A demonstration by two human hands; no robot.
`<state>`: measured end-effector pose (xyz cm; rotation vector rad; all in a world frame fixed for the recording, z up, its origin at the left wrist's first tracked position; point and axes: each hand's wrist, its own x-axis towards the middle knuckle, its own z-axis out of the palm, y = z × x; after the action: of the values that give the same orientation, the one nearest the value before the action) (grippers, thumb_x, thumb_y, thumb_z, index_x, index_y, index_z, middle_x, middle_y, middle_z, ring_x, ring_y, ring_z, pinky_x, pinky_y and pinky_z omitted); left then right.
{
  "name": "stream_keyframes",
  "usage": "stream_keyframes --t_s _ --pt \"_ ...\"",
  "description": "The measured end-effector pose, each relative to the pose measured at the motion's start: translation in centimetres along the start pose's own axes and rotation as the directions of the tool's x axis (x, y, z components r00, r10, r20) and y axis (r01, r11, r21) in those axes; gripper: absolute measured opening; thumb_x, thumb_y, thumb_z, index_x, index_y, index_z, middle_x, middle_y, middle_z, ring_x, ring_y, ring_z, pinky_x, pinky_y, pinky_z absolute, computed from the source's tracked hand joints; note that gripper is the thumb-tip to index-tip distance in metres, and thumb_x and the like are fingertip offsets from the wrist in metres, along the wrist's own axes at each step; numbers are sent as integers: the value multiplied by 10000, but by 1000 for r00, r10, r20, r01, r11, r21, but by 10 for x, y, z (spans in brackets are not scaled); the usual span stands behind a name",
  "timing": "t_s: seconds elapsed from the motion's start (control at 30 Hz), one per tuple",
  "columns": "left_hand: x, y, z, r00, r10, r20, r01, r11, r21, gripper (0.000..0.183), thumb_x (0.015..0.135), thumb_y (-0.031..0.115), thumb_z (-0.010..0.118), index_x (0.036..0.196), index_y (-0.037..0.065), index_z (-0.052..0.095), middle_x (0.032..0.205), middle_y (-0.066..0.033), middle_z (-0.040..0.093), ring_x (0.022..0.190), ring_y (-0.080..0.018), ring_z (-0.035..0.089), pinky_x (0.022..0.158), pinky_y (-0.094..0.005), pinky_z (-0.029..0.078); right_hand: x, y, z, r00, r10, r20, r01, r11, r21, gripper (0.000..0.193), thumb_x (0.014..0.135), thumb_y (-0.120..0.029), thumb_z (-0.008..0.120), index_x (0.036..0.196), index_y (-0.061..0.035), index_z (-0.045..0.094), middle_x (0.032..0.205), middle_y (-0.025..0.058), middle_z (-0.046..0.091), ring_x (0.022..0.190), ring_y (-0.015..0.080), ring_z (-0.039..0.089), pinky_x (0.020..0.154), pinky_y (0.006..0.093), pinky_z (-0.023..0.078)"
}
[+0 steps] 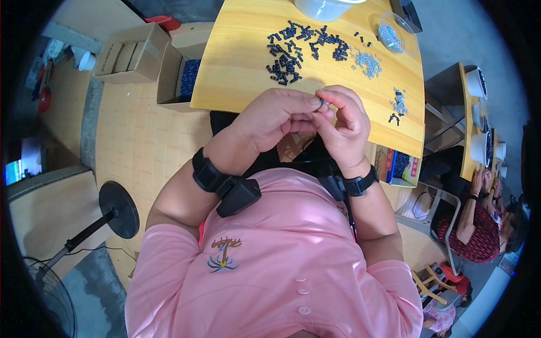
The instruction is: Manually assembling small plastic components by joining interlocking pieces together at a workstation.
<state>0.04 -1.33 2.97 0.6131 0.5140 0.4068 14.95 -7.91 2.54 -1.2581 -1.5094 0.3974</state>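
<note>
Just over the near edge of the yellow wooden table (231, 73), my two hands meet fingertip to fingertip. A small dark piece (322, 103) is pinched between them, mostly covered by the fingers, so its exact kind does not show. My left hand (279, 115) is closed with thumb and fingers at the piece. From the other side, my right hand (346, 121) grips it between thumb and forefinger. Beyond the hands lie many small black tubular parts (284, 62). Right of those is a heap of small clear or silvery pieces (369, 65).
A clear bowl (390, 38) of small pieces and a white tub (327, 8) stand at the table's far side. Cardboard boxes (132, 53) sit at the left, one holding dark blue parts (190, 79). A fan (118, 209) is lower left. Other people (473, 231) work at the right.
</note>
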Motion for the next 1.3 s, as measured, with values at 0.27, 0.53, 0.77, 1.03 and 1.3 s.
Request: stream_keyframes --t_s 0.27,0.53,0.77,1.03,1.3 --pt "3 -5 -3 976 141 -165 -88 952 293 222 877 155 570 968 -37 633 902 -110 657 808 -154 636 745 -263 521 13 -14 -7 993 56 105 -40 988 -148 324 644 -14 695 949 -22 587 885 128 583 837 282 564 732 335 471" --pt "3 -10 0 972 125 -197 -53 940 338 225 865 173 590 956 -27 643 860 -80 651 760 -126 617 705 -233 508 13 -7 -18 953 -57 296 164 923 -349 231 689 -111 680 867 -15 568 812 143 539 785 332 533 675 386 456" --pt "-1 -18 -12 964 54 -259 62 905 420 187 856 149 593 918 -17 655 820 -59 645 707 -104 603 663 -212 500 0 -11 -11 939 19 344 116 922 -368 182 690 -103 653 801 -10 542 794 142 510 793 329 523 669 392 449" --pt "-4 -33 -10 968 54 -244 42 927 372 199 878 179 585 921 -6 645 833 -59 647 761 -125 625 704 -237 513 -9 -11 -4 916 -10 402 194 887 -420 130 707 -83 607 765 -6 521 766 148 491 765 339 511 685 400 448" --pt "-8 -50 -3 944 11 -329 69 971 230 193 907 141 516 849 -17 612 813 -71 627 707 -122 599 660 -226 510 -23 -1 -1 962 83 259 20 929 -369 202 679 -129 659 766 7 538 789 165 536 806 335 541 686 383 460"
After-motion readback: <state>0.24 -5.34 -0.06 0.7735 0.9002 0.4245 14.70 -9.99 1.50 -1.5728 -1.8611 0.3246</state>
